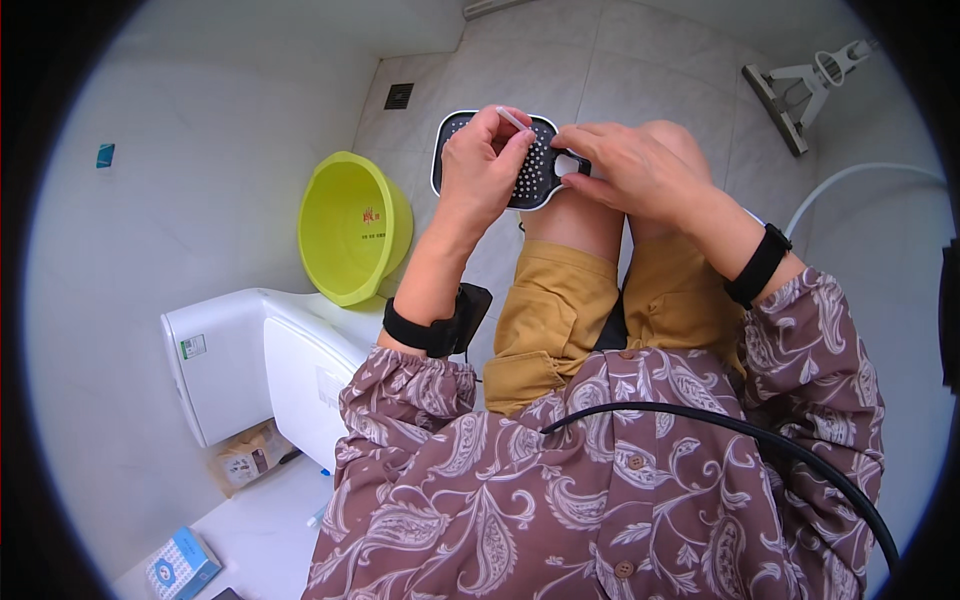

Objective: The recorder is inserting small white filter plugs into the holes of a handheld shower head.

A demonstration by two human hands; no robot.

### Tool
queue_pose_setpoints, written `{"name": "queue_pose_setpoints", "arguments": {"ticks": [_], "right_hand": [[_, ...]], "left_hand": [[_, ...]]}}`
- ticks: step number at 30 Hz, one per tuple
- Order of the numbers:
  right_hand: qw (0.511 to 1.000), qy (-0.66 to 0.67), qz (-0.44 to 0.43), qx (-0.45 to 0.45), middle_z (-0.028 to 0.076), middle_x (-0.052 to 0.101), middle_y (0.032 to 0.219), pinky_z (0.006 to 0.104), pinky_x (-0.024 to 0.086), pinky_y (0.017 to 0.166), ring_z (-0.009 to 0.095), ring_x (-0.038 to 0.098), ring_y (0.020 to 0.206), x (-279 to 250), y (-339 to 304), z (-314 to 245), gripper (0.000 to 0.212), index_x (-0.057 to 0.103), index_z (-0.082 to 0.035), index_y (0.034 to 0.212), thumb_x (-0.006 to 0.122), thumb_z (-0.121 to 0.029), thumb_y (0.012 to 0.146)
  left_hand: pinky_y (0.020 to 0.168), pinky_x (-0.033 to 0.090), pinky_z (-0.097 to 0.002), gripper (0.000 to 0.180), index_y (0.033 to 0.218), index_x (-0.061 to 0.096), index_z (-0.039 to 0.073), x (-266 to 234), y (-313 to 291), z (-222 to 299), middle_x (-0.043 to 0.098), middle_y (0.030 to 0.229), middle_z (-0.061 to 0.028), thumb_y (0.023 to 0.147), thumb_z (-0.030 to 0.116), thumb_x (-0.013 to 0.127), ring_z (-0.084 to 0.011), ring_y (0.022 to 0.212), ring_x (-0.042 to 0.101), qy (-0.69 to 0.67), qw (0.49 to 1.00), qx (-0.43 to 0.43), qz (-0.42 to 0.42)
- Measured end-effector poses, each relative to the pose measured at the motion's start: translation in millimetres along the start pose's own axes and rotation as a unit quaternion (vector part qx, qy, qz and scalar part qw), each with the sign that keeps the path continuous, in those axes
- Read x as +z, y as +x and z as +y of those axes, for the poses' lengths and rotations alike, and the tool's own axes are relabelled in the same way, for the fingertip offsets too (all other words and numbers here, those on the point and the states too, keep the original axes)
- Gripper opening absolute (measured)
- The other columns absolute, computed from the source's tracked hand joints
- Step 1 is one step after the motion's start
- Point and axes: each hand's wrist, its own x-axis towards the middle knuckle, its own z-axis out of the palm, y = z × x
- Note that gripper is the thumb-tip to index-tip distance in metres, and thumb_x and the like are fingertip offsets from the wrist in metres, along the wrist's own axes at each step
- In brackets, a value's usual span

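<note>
A flat shower head (pixel 540 180) with a black face, rows of pale nozzle dots and a white rim lies over my knees. My left hand (pixel 480 165) is closed in a pinch on a thin white stick (pixel 511 119), held just above the dotted face. My right hand (pixel 630 168) grips the shower head at its narrow black end, thumb and fingers around a part with a pale opening. My right hand and forearm hide what continues beyond that end. A white hose (pixel 850 172) curves in from the right behind my right forearm.
A yellow-green basin (pixel 350 230) leans beside the white toilet (pixel 300 360) at the left. A floor drain (pixel 398 96) lies far left of centre. A squeegee mop (pixel 785 105) stands far right. A blue-and-white box (pixel 183 565) sits lower left. A black cable (pixel 720 422) crosses my shirt.
</note>
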Motion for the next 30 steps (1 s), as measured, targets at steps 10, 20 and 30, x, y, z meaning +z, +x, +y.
{"name": "queue_pose_setpoints", "arguments": {"ticks": [10,20,30], "right_hand": [[0.999,-0.002,-0.035,0.025,0.015,0.059,0.103,0.0385,0.044,0.083,0.033,0.055,0.097,-3.3,1.2,-2.7,0.031,0.054,0.000,0.107,0.059,-0.015,0.080],[0.998,-0.005,-0.048,0.034,0.015,0.059,0.105,0.0384,0.044,0.084,0.033,0.055,0.098,-4.7,2.3,-3.2,0.032,0.054,0.001,0.108,0.060,-0.014,0.080],[0.999,-0.009,-0.043,0.029,0.015,0.059,0.104,0.0386,0.045,0.083,0.033,0.055,0.097,-4.4,2.6,-2.6,0.032,0.055,0.001,0.107,0.061,-0.013,0.079]], "left_hand": [[0.061,0.049,-0.0284,0.010,0.085,0.060,0.001,0.1,4.7,0.5,0.065,0.072,-0.0106,0.079,0.007,0.062,-0.0175,0.065,0.063,0.089,0.996,0.025,0.002],[0.061,0.048,-0.0283,0.008,0.084,0.060,0.001,2.2,5.7,4.9,0.064,0.070,-0.0099,0.078,0.006,0.062,-0.0170,0.063,0.063,0.117,0.993,0.031,0.006],[0.061,0.046,-0.0240,0.010,0.088,0.062,0.001,4.2,4.0,7.0,0.063,0.070,-0.0054,0.079,0.006,0.063,-0.0095,0.064,0.058,0.136,0.990,0.039,0.001]]}}
